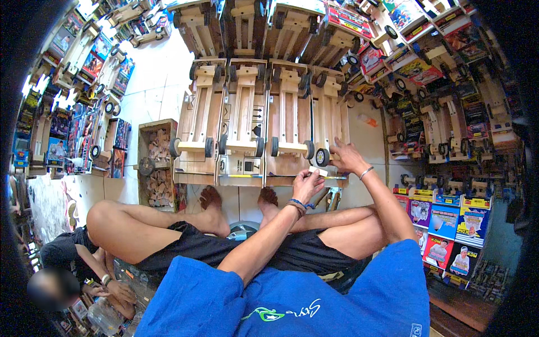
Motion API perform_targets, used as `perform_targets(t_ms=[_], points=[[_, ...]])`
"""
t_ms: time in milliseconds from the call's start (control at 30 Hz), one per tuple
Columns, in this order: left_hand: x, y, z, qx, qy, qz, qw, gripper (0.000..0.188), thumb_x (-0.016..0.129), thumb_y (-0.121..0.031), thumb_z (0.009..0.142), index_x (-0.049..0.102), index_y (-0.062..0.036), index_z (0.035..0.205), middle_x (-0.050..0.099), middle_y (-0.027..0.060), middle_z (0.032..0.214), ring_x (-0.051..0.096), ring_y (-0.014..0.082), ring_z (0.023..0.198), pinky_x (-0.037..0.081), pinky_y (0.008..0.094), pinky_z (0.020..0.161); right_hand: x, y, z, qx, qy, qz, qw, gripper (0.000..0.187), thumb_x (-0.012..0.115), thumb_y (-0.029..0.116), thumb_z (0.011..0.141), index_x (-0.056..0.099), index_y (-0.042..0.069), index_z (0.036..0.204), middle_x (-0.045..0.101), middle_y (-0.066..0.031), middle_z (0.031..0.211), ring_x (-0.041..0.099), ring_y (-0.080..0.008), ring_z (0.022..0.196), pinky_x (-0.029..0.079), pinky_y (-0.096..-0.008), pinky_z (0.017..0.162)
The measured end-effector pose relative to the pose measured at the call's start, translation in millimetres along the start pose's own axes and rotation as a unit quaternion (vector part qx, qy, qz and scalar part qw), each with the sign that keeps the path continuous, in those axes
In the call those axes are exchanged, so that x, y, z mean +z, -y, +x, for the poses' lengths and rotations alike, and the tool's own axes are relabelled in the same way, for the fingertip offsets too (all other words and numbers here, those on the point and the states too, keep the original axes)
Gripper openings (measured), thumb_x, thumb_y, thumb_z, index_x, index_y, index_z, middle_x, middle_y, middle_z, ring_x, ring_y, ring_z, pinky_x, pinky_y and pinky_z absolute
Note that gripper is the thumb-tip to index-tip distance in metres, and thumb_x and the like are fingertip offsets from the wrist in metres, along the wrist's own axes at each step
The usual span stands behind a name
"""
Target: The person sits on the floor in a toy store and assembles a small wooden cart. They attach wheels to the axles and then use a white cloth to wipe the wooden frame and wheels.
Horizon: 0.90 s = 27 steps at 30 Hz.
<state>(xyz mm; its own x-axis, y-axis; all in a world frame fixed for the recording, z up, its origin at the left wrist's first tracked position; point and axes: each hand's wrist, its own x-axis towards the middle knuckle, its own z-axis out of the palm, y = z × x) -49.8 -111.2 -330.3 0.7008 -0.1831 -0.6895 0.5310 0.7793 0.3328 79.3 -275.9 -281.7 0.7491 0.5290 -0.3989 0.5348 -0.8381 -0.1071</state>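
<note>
Upturned wooden toy trucks stand in a row before me, each with rails and black wheels on a wooden axle. At the rightmost toy truck, my right hand is closed around the right end of its near axle. A black wheel with a pale hub sits at that axle's left end. Just below the wheel, my left hand pinches a small pale block, probably wood. Left of it, the neighbouring truck's axle carries a wheel on both ends. My right fingertips are partly hidden.
A wooden crate of small wood pieces stands left of the row. More toy trucks are stacked at the right, behind and at the left. Printed panels lean at my right. Another person's hands are at the lower left.
</note>
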Motion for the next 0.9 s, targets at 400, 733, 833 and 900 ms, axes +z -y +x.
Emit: perform_targets(t_ms=[400,733,833,900], points=[[-5.2,-3.5,1.8,-0.014,0.087,-0.035,0.996,0.037,0.062,0.005,0.088,0.046,-0.0034,0.120,0.059,0.0149,0.115,0.064,0.0242,0.105,0.057,0.0337,0.087,-19.6,-18.7,19.9,-0.022,0.110,0.109,0.988,0.059,0.073,0.050,0.074,0.061,0.012,0.117,0.067,-0.0192,0.107,0.062,-0.0409,0.101,0.044,-0.0513,0.092],[-2.7,-6.2,3.5,-0.005,0.078,0.001,0.997,0.041,0.065,-0.003,0.089,0.043,-0.0078,0.123,0.061,0.0140,0.113,0.065,0.0247,0.103,0.056,0.0345,0.088,-29.3,-17.5,26.5,-0.025,0.139,0.092,0.986,0.059,0.077,0.049,0.071,0.063,0.010,0.114,0.064,-0.0183,0.114,0.060,-0.0402,0.106,0.048,-0.0475,0.089],[-2.3,-9.9,-2.4,-0.028,0.104,-0.014,0.994,0.035,0.060,-0.005,0.092,0.043,-0.0117,0.122,0.061,0.0139,0.112,0.065,0.0258,0.102,0.056,0.0363,0.089,-28.2,-17.9,26.9,-0.027,0.139,0.079,0.987,0.060,0.076,0.050,0.071,0.063,0.010,0.114,0.064,-0.0185,0.112,0.060,-0.0404,0.106,0.047,-0.0478,0.089],[-1.9,-12.3,-3.8,-0.027,0.120,-0.002,0.992,0.033,0.055,-0.002,0.093,0.043,-0.0126,0.122,0.060,0.0146,0.112,0.065,0.0265,0.102,0.056,0.0362,0.090,-26.2,-18.4,27.5,-0.024,0.145,0.061,0.987,0.061,0.076,0.051,0.071,0.063,0.010,0.114,0.063,-0.0188,0.112,0.059,-0.0407,0.106,0.047,-0.0479,0.089]])
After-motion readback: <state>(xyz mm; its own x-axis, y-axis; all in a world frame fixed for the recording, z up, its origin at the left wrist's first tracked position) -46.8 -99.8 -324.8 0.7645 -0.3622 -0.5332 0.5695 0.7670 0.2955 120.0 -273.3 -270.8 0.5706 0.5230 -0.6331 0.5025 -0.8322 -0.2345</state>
